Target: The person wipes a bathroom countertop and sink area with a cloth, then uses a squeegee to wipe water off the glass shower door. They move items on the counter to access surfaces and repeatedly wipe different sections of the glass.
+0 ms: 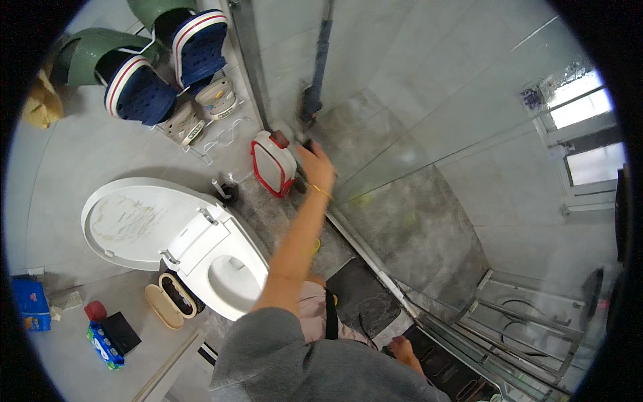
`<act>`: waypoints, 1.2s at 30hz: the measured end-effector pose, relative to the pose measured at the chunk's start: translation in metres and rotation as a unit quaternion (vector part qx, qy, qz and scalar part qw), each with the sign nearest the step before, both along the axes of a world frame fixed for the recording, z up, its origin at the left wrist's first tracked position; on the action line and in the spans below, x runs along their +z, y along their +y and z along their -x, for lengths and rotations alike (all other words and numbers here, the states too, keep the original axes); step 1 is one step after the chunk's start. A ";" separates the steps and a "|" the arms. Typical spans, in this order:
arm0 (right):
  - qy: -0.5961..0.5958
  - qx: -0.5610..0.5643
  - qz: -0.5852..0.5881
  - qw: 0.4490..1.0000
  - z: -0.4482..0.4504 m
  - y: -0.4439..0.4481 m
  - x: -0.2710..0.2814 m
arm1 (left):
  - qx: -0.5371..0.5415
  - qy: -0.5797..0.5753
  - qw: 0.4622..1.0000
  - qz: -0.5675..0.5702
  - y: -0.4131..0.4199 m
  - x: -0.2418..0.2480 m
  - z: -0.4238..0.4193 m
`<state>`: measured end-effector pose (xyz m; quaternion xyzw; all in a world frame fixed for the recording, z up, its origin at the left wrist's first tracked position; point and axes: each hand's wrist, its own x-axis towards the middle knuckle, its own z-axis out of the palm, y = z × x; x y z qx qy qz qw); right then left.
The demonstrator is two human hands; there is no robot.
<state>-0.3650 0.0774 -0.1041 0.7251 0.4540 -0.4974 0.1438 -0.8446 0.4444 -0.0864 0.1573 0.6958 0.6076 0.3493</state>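
Blurred by motion, my left hand (316, 166) reaches out beside a glass shower panel (417, 130), fingers curled at a small black thing that I cannot make out. A yellow band circles that wrist. A white and red plastic container or appliance (274, 163) stands just left of the fingers. Beyond them is a long dark blue bar-shaped object (316, 75), blurred at its lower end. My right hand (403, 347) is low at the right of my body, closed around a dark object that is mostly hidden. A thin black cord hangs near it.
A white toilet (236, 276) with raised lid stands left, beside an open beige-lidded bin (176, 301). Blue clogs (201, 47) and beige clogs (216, 98) hang on wall racks. A metal door track (371, 256), dark mat (361, 291) and metal rack (527, 321) lie right.
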 end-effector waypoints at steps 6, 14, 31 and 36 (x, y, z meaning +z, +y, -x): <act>-0.031 0.088 -0.056 0.994 0.030 0.035 0.002 | -0.054 -0.115 0.992 0.027 -0.110 0.023 -0.130; -0.043 0.094 0.002 0.995 0.033 0.045 0.003 | 0.081 0.040 0.991 0.096 -0.014 -0.085 0.081; 0.129 -0.057 0.012 0.990 0.033 0.060 0.002 | 0.033 -0.084 0.996 -0.001 -0.004 -0.099 -0.034; -0.004 0.068 -0.026 0.997 0.013 0.053 0.001 | 0.030 -0.076 0.997 -0.016 -0.019 -0.079 -0.060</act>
